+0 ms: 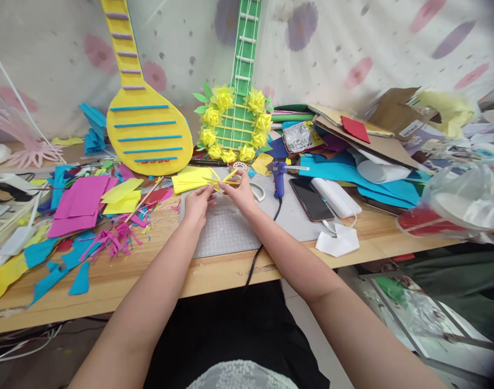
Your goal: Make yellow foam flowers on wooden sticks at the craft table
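Above a grey gridded cutting mat (222, 235), my left hand (198, 205) and my right hand (239, 192) are close together. Both pinch a small piece of yellow craft paper (217, 177) whose narrow strips fan outward; its exact shape is partly hidden by my fingers. Yellow sheets (188, 181) lie just behind my left hand. Beside my right hand shows the pale handle of a pair of scissors (259, 193), the rest hidden. A blue glue gun (278, 181) lies farther right, its black cord running off the table's front edge.
A yellow paper instrument (149, 132) and a green one with yellow flowers (241, 116) lean at the back. Coloured scraps (79, 202) cover the left. A phone (311, 199), a white power bank (336, 196), stacked paper and a bagged cup (429, 219) sit right.
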`<action>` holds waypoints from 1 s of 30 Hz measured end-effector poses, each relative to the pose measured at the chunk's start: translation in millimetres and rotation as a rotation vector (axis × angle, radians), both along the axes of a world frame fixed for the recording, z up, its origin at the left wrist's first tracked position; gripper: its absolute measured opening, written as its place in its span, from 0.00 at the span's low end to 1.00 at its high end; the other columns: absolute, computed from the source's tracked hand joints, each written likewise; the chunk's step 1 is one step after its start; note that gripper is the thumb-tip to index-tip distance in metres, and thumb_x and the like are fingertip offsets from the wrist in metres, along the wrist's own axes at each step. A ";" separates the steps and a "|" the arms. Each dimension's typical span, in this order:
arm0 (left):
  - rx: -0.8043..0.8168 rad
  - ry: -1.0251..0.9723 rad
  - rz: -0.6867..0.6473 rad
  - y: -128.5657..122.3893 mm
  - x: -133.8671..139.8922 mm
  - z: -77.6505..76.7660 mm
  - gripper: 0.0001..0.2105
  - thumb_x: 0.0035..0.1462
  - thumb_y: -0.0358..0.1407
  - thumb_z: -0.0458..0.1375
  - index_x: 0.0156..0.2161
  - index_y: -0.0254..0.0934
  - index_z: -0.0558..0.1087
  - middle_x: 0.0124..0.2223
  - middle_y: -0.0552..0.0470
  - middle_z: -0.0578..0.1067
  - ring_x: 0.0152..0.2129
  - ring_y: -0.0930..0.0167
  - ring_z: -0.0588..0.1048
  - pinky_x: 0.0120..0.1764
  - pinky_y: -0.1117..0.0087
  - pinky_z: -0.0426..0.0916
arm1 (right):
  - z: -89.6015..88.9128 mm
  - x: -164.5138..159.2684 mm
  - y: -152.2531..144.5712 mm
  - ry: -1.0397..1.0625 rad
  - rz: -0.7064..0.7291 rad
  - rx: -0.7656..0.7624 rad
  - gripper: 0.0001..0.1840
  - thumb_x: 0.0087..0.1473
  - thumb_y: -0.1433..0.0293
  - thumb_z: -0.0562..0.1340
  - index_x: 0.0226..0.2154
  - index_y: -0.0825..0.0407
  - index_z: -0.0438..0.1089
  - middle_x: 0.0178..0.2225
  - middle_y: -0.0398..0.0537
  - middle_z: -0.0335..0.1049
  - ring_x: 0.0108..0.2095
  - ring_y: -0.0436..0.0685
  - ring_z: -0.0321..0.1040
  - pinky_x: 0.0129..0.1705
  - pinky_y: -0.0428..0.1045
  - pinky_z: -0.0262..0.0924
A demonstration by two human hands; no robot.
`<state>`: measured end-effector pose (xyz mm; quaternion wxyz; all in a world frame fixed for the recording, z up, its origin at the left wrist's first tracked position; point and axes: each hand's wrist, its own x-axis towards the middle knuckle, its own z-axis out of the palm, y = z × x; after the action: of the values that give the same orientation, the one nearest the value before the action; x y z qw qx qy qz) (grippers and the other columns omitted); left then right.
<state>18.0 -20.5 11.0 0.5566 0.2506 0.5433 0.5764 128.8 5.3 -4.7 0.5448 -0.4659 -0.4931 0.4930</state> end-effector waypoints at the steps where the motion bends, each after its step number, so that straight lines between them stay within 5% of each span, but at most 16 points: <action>1: 0.004 0.014 -0.004 0.6 0.4 -0.9 0.02 0.44 0.31 0.61 0.27 0.36 0.73 0.27 0.54 0.74 0.20 0.79 0.69 0.21 0.80 0.65 | 0.6 0.2 1.2 0.042 0.000 -0.011 0.33 0.34 0.62 0.68 0.40 0.48 0.51 0.33 0.42 0.67 0.33 0.51 0.69 0.38 0.50 0.66; 5: 0.020 0.059 -0.007 2.3 2.3 -3.4 0.03 0.43 0.31 0.62 0.27 0.36 0.73 0.28 0.55 0.74 0.19 0.79 0.69 0.20 0.80 0.64 | 0.0 -0.7 5.7 0.132 0.002 -0.047 0.31 0.35 0.62 0.68 0.39 0.48 0.50 0.30 0.40 0.67 0.32 0.50 0.69 0.37 0.51 0.67; 18: 0.049 0.054 0.007 3.3 9.2 -5.1 0.07 0.40 0.33 0.64 0.28 0.34 0.74 0.30 0.52 0.74 0.17 0.81 0.64 0.18 0.78 0.62 | 2.6 -4.0 0.2 -0.067 -0.146 0.166 0.27 0.43 0.67 0.63 0.44 0.49 0.50 0.33 0.45 0.69 0.33 0.52 0.70 0.39 0.51 0.66; 30: 0.115 0.080 0.037 6.1 9.0 -7.2 0.13 0.33 0.38 0.66 0.26 0.34 0.73 0.25 0.54 0.71 0.19 0.79 0.63 0.17 0.79 0.54 | -2.1 -5.4 1.0 -0.063 -0.105 0.190 0.27 0.45 0.65 0.62 0.45 0.49 0.49 0.34 0.46 0.68 0.33 0.52 0.71 0.35 0.50 0.68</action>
<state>27.0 -14.4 3.8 0.5083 0.2947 0.5358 0.6063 123.4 6.3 -6.9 0.5958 -0.4525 -0.5295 0.3999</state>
